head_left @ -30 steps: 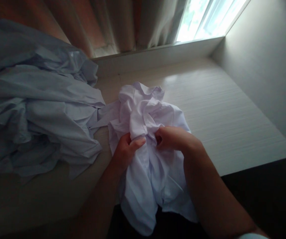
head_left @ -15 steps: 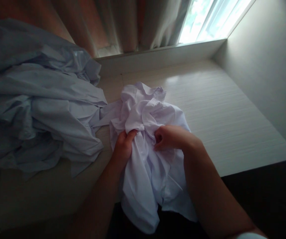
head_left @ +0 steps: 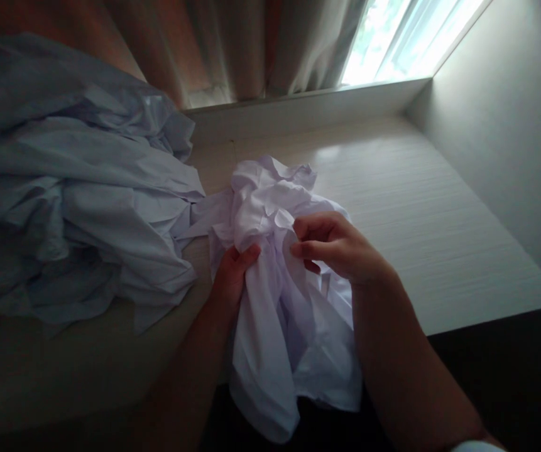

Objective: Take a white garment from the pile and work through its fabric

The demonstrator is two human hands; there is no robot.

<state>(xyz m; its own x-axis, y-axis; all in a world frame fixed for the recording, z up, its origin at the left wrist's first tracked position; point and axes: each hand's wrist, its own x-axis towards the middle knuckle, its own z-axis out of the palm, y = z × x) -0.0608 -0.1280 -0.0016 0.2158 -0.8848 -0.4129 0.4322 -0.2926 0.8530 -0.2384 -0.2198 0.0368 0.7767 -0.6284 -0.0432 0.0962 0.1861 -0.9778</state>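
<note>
A crumpled white garment [head_left: 274, 301] lies on the near edge of a pale wooden tabletop [head_left: 416, 207], and its lower part hangs over the edge. My left hand [head_left: 232, 276] is closed on a fold of it at its left side, thumb on top. My right hand [head_left: 336, 248] rests on the garment's middle with its fingers curled, the fingertips pinching at the cloth.
A large heap of pale blue-white clothes [head_left: 72, 188] fills the left of the table and touches the white garment. Curtains [head_left: 232, 44] and a bright window [head_left: 406, 37] are behind. A white wall [head_left: 510, 125] bounds the right side.
My right hand has lifted from a deep grip in the cloth and moved up, fingers now partly extended. The garment's hanging part has bunched up and shifted slightly left. The left hand keeps its hold.
</note>
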